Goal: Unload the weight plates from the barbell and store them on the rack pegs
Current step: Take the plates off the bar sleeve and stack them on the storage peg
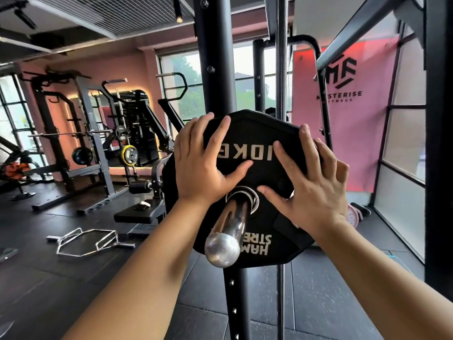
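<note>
Nearest you, a chrome shaft (228,224) pokes out through the bore of the black weight plate (245,133) marked 10KG. Both your hands lie on its face. Your left hand (201,165) is spread wide at the upper left, your right hand (313,187) is splayed at the upper right, with its outer fingertips at the rim. Behind stands a black upright (213,57). Farther left, a hex bar (85,241) lies on the floor.

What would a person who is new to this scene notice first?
First, the black 10KG weight plate in the centre, on a chrome peg that points toward the camera, with the left hand and right hand on its face. Next, the chrome hex bar lying on the dark floor at lower left, and the pink banner at right.
</note>
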